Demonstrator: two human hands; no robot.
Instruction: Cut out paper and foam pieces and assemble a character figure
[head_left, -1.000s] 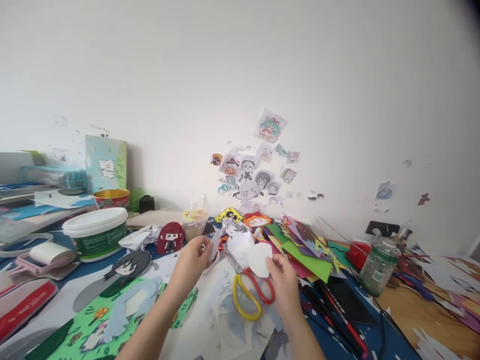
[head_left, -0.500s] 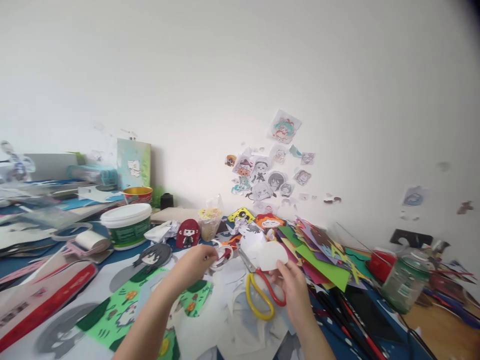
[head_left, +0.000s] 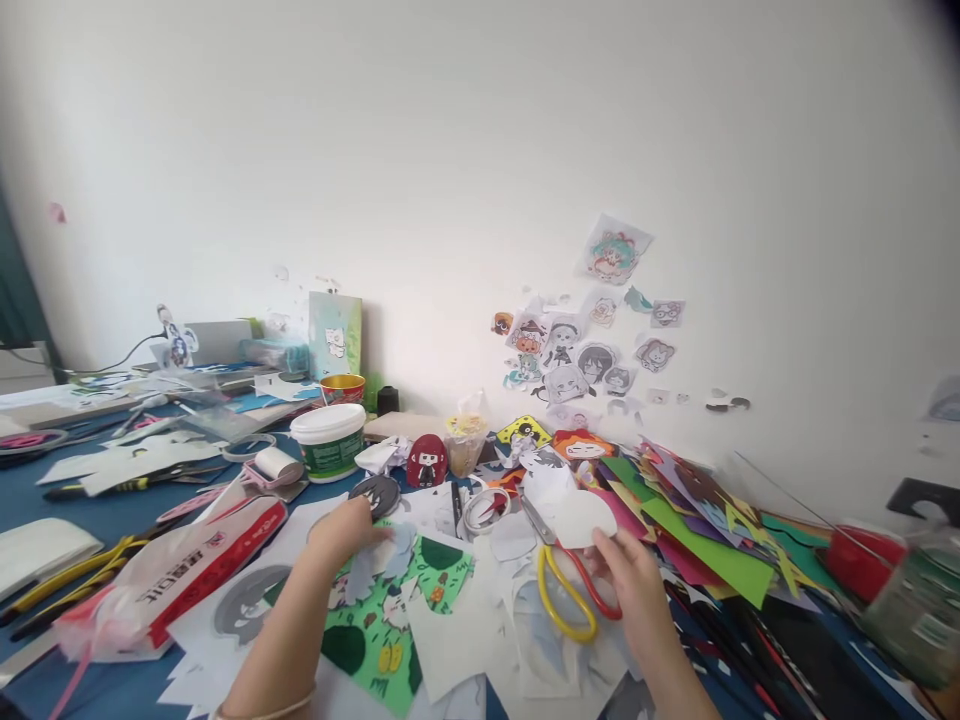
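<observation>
My right hand (head_left: 634, 575) pinches the lower right edge of a rounded white paper cutout (head_left: 585, 518). Scissors (head_left: 566, 590) with one yellow and one red handle lie beside that hand, blades pointing up-left and partly under the cutout. My left hand (head_left: 346, 538) is over the left part of the papers, next to grey-blue paper scraps (head_left: 394, 555) and a dark-haired character cutout (head_left: 377, 494). Its fingers are mostly hidden behind the back of the hand. Under and beside it lies a green painted sheet (head_left: 442, 570).
A white-lidded tub (head_left: 328, 440), a red-haired figure cutout (head_left: 427, 462) and a tape roll (head_left: 487, 512) stand or lie behind. Coloured paper sheets (head_left: 697, 535) pile up at right, near a glass jar (head_left: 919, 610). A red-and-white package (head_left: 180, 575) lies left.
The view has swung left. My left hand has moved from near the tape roll leftward to the grey scraps and dark-haired cutout. My right hand keeps the white cutout.
</observation>
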